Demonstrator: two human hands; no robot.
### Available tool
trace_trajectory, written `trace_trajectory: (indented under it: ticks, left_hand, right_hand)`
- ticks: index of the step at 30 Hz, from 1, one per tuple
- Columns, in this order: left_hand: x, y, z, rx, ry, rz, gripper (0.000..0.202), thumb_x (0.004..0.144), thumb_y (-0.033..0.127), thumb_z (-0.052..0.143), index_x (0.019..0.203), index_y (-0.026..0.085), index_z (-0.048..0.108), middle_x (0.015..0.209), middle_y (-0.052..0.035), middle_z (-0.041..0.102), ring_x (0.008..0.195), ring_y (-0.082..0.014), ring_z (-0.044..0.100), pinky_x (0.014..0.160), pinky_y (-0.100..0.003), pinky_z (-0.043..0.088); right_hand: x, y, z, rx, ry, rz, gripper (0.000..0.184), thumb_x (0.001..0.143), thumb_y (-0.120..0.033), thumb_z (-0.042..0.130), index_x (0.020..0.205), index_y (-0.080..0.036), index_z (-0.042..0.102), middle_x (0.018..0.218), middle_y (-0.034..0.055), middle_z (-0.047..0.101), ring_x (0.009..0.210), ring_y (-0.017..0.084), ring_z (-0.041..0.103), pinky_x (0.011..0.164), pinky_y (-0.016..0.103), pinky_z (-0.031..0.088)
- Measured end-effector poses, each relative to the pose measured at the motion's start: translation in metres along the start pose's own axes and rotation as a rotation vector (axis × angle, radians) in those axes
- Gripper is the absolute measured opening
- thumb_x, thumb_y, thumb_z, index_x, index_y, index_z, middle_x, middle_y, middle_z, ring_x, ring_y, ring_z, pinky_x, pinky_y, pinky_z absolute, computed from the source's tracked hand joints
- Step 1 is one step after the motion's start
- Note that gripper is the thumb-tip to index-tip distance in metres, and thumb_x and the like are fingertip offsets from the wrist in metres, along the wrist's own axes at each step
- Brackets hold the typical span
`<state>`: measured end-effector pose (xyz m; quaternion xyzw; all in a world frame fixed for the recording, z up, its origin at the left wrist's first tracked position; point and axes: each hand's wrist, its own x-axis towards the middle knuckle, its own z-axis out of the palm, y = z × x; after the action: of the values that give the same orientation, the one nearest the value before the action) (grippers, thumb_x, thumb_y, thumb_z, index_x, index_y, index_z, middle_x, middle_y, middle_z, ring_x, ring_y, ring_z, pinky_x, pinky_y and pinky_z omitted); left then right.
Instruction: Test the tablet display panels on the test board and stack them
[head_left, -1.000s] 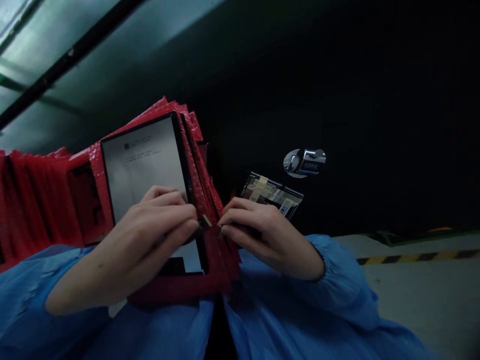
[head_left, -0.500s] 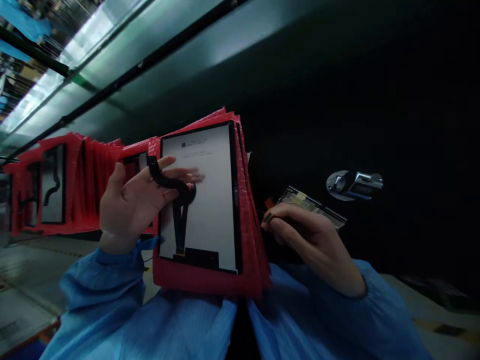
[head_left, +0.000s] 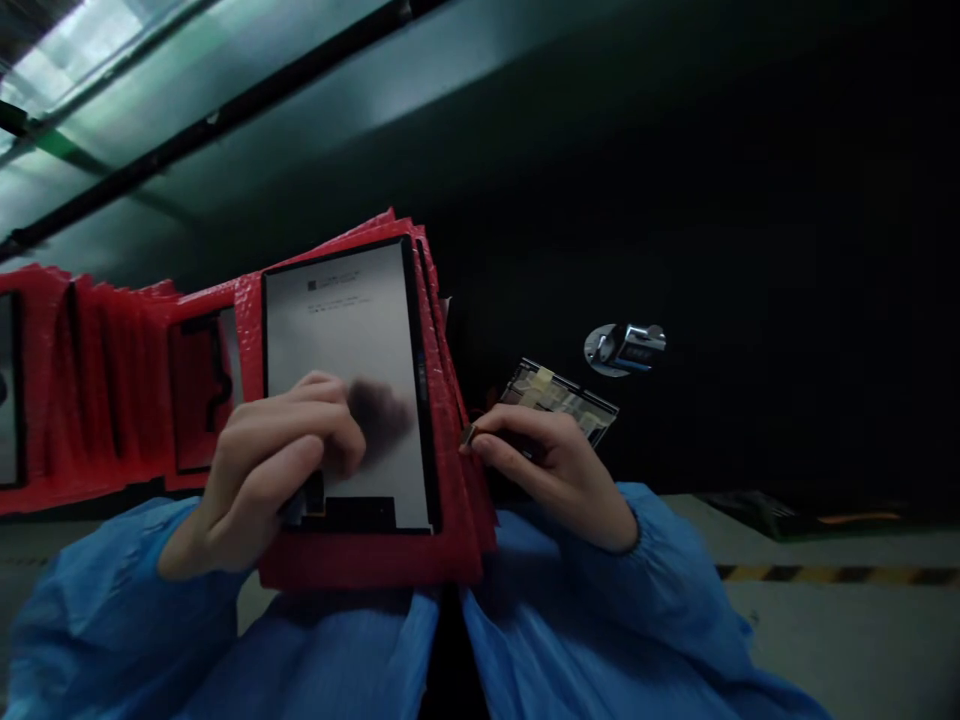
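A tablet-sized display panel (head_left: pixel 367 350) with a pale back and dark frame lies on a stack of red bubble-wrap sleeves (head_left: pixel 457 560). My left hand (head_left: pixel 270 460) is closed over its lower left, fingers curled around the panel's black ribbon cable (head_left: pixel 313 492). Most of that cable is hidden beneath the hand. Right of the stack, my right hand (head_left: pixel 551 465) pinches a small brownish connector (head_left: pixel 468 436) between thumb and forefinger, close to the sleeve edges. Behind those fingers lies a small board-like module (head_left: pixel 566 395) with yellow tape, partly covered by the hand.
More red sleeves (head_left: pixel 112 380) stand in a row at the left, some with panels (head_left: pixel 199 390). A shiny metal fitting (head_left: pixel 626 348) sits on the dark surface to the right. A greenish metal ledge (head_left: pixel 315 130) runs along the back. Striped floor tape (head_left: pixel 832 574) shows lower right.
My left hand has turned from palm up, with the cable draped across its fingers, to palm down and curled over the panel. The view has swung right; my right hand keeps its pinch.
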<state>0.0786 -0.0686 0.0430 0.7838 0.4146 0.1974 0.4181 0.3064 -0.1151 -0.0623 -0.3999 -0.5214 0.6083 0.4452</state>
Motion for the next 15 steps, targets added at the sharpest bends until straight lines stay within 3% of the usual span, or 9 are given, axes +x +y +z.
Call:
trace_trajectory:
  ticks: [4, 8, 13, 15]
  left_hand:
    - [0.0055, 0.0000, 0.0081, -0.017, -0.168, 0.071, 0.024, 0.090, 0.020, 0.033, 0.066, 0.020, 0.028, 0.056, 0.0003, 0.030, 0.054, -0.0160, 0.029, 0.065, -0.039, 0.027]
    - [0.0090, 0.0020, 0.0072, 0.002, -0.242, 0.113, 0.020, 0.089, 0.014, 0.039, 0.071, 0.020, 0.032, 0.061, 0.0005, 0.035, 0.059, -0.0158, 0.034, 0.067, -0.038, 0.029]
    - [0.0085, 0.0072, 0.0032, 0.245, -0.273, 0.183, 0.012, 0.092, 0.010, 0.047, 0.086, 0.020, 0.045, 0.074, 0.0022, 0.050, 0.071, -0.0144, 0.051, 0.094, -0.038, 0.035]
    - [0.0072, 0.0071, 0.0033, 0.367, -0.237, 0.249, 0.012, 0.093, 0.010, 0.045, 0.086, 0.020, 0.044, 0.070, 0.0045, 0.047, 0.061, -0.0116, 0.045, 0.088, -0.036, 0.037]
  right_hand:
    - [-0.0027, -0.0019, -0.0017, 0.007, -0.032, -0.044, 0.016, 0.096, -0.026, 0.058, 0.087, -0.015, 0.067, 0.078, 0.0010, 0.066, 0.069, 0.011, 0.059, 0.067, 0.022, 0.048]
    - [-0.0058, -0.0047, -0.0015, -0.009, -0.075, -0.112, 0.017, 0.097, -0.021, 0.055, 0.084, -0.015, 0.065, 0.079, 0.0019, 0.064, 0.073, 0.012, 0.059, 0.070, 0.023, 0.047]
    - [-0.0082, -0.0041, 0.0019, -0.016, -0.085, -0.107, 0.018, 0.099, -0.022, 0.052, 0.084, -0.016, 0.062, 0.081, 0.0025, 0.063, 0.074, 0.013, 0.058, 0.072, 0.025, 0.048]
    - [-0.0087, -0.0030, 0.0035, -0.024, -0.082, -0.095, 0.019, 0.099, -0.023, 0.051, 0.085, -0.015, 0.062, 0.082, 0.0032, 0.064, 0.075, 0.013, 0.058, 0.074, 0.025, 0.048]
